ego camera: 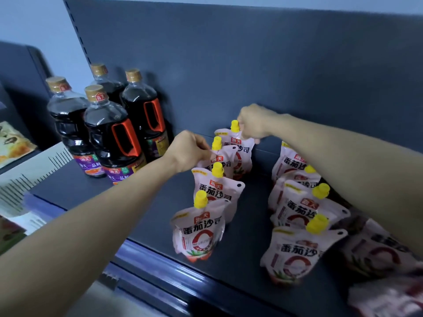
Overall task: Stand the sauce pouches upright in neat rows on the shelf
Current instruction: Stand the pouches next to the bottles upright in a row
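On the shelf (pixel 137 202), the rearmost pouch (pixel 242 154) of the left row is pinched at its top by the right hand (pixel 254 124), and the next pouch (pixel 223 162) by the left hand (pixel 187 152). Both should be held upright, lined up with the 2 front pouches (pixel 199 232), and released gently.

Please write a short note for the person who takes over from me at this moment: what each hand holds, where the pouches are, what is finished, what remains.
Left hand pinches the top of the second pouch from the back in the left row. Right hand grips the rearmost pouch at its top, beside the yellow cap.
Done: left row has four pouches upright; its front pouch stands near the shelf edge. Right row has about four upright, some leaning.
Left: straighten the right row and stand up the pouches lying at far right.
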`<action>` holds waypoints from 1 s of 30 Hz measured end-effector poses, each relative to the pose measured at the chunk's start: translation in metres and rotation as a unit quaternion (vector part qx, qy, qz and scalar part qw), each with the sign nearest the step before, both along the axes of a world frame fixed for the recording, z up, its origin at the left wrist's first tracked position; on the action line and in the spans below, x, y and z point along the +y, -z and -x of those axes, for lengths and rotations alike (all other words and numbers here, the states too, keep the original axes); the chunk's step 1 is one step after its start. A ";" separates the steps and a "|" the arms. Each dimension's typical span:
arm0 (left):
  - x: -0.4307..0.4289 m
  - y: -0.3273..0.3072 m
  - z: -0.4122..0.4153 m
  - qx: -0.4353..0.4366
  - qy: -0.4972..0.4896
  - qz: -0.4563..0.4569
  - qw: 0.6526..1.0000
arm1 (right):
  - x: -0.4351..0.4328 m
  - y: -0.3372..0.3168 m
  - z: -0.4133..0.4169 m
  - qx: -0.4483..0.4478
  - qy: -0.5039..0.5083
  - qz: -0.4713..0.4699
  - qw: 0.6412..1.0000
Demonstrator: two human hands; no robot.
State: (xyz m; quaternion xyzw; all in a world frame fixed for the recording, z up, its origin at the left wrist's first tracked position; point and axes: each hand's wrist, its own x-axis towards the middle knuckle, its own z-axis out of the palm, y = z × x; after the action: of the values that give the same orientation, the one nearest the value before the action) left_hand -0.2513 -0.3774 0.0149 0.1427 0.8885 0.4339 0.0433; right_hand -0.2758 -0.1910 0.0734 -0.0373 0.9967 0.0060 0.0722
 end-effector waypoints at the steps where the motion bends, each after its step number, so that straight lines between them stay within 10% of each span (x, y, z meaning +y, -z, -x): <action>1: 0.000 -0.003 0.000 -0.010 0.011 0.011 1.000 | 0.003 0.000 -0.001 -0.008 0.003 0.009 1.000; 19: 0.003 -0.024 -0.021 -0.063 0.038 0.037 0.997 | 0.011 -0.014 -0.034 -0.038 0.014 0.036 0.999; 30: 0.018 -0.080 -0.055 0.137 -0.019 0.096 0.986 | 0.036 -0.047 -0.067 0.120 0.008 0.052 0.991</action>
State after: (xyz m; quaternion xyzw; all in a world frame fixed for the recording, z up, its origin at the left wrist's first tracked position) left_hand -0.1965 -0.3590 0.0947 0.1785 0.9264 0.3234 -0.0734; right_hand -0.2085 -0.1551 0.1203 -0.0321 0.9974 -0.0423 -0.0494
